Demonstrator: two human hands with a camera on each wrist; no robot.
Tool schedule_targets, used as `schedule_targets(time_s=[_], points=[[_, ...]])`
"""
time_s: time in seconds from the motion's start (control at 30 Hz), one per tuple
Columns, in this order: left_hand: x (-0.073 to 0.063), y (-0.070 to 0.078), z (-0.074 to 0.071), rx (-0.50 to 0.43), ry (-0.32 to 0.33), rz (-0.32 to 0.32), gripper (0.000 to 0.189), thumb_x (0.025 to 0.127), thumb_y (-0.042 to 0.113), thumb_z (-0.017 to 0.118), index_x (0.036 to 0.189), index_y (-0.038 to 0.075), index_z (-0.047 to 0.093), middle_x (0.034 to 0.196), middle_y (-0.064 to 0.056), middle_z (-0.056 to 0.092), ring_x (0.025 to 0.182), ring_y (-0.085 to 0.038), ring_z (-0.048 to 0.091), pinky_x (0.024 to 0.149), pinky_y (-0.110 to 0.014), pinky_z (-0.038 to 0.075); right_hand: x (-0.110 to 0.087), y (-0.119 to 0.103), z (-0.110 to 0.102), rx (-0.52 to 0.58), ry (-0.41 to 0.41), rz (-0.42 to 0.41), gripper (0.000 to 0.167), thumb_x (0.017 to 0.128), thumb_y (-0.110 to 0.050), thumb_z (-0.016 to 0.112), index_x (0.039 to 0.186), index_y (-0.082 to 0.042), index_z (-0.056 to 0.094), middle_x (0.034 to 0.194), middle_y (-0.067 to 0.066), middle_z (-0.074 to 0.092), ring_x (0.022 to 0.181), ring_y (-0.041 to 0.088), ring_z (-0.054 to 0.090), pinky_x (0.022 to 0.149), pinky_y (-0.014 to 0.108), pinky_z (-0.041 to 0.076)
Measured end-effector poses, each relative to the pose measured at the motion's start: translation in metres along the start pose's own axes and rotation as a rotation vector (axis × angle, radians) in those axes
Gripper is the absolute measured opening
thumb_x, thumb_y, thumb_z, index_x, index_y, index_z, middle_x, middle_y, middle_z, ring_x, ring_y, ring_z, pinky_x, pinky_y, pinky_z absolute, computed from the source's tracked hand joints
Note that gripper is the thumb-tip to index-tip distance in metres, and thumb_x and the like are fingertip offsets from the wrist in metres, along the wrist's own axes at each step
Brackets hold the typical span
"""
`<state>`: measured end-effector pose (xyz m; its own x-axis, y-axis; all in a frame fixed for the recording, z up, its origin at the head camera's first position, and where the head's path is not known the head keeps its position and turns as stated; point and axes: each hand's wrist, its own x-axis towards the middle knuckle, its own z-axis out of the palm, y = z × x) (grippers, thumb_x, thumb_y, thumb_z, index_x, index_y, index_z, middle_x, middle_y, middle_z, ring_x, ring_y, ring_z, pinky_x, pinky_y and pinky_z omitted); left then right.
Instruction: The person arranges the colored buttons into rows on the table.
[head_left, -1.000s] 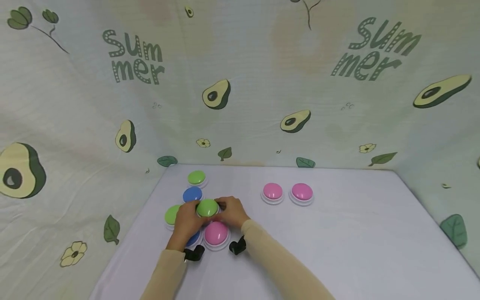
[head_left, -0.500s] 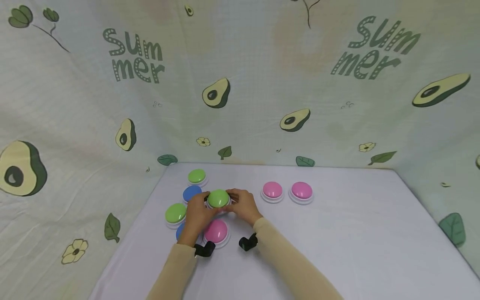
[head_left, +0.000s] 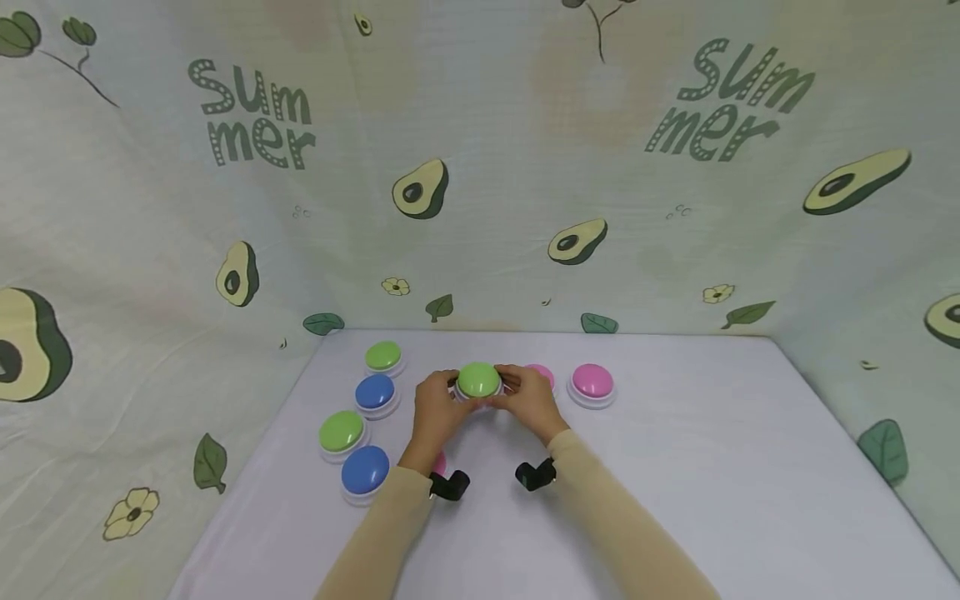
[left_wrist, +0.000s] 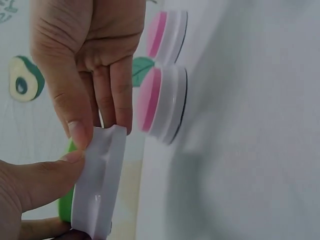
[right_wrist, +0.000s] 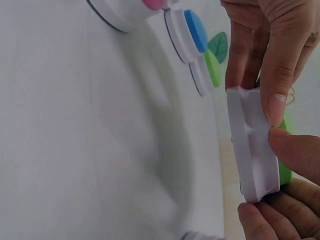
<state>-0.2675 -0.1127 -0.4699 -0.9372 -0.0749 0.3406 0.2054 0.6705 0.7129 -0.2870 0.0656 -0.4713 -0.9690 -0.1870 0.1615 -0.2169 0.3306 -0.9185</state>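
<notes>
Head view: one round green-domed push button with white plastic base [head_left: 478, 380], held above the white tabletop [head_left: 690, 450]. Left hand [head_left: 437, 410], right hand [head_left: 531, 403]: each pinching it, from opposite sides. Handling advice: equal grip, base level, clear of the round pink-domed, white-based button [head_left: 543, 375] alongside.

From above the desk [head_left: 675, 483], the head view faces forward and down, farthest off, taking in both far corners and the cloth [head_left: 495, 167] behind. The wrist views, close and turned sideways, look across the desk: the left toward the pink buttons [left_wrist: 160, 105], the right toward the blue button [right_wrist: 195, 31] near the left edge. All share the held button [head_left: 478, 380], left hand [head_left: 437, 410] and right hand [head_left: 534, 403].
</notes>
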Motion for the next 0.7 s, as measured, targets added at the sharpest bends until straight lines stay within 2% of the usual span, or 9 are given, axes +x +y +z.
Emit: schedule_targets(time_s=[0.13, 0.33, 0.5, 0.7], points=[[0.006, 0.013, 0.016, -0.072, -0.004, 0.016, 0.061, 0.072, 0.016, 0.099, 0.119, -0.009, 0.071, 0.114, -0.022, 0.072, 0.110, -0.037, 0.069, 0.087, -0.041, 0.062, -0.001, 0.003, -0.021, -0.035, 0.042, 0.016, 0.061, 0.082, 0.001, 0.087, 0.138, 0.008, 0.063, 0.137, 0.025, 0.065, 0.128, 0.037, 0.064, 0.102, 0.039, 0.055], [0.013, 0.033, 0.040, -0.143, -0.036, 0.014, 0.054, 0.074, 0.007, 0.096, 0.120, -0.008, 0.072, 0.116, -0.020, 0.072, 0.113, -0.035, 0.069, 0.089, -0.035, 0.062, -0.004, 0.010, -0.049, -0.024, 0.059, 0.062, 0.065, 0.085, 0.000, 0.085, 0.142, 0.010, 0.057, 0.143, 0.027, 0.060, 0.134, 0.038, 0.059, 0.107, 0.040, 0.051], [0.018, 0.043, 0.059, -0.204, -0.064, 0.031, 0.049, 0.077, 0.001, 0.093, 0.120, -0.010, 0.071, 0.117, -0.021, 0.071, 0.115, -0.035, 0.069, 0.091, -0.031, 0.060, -0.007, 0.015, -0.069, -0.030, 0.098, 0.076, 0.066, 0.086, 0.000, 0.085, 0.143, 0.014, 0.055, 0.144, 0.030, 0.057, 0.136, 0.040, 0.056, 0.109, 0.042, 0.049], [0.019, 0.054, 0.080, -0.220, -0.052, 0.070, 0.046, 0.076, -0.002, 0.092, 0.117, -0.009, 0.073, 0.113, -0.020, 0.073, 0.110, -0.031, 0.072, 0.087, -0.027, 0.061, -0.015, 0.019, -0.088, -0.083, 0.147, 0.104, 0.068, 0.085, -0.005, 0.087, 0.143, 0.012, 0.056, 0.142, 0.030, 0.059, 0.133, 0.040, 0.059, 0.106, 0.041, 0.051]])
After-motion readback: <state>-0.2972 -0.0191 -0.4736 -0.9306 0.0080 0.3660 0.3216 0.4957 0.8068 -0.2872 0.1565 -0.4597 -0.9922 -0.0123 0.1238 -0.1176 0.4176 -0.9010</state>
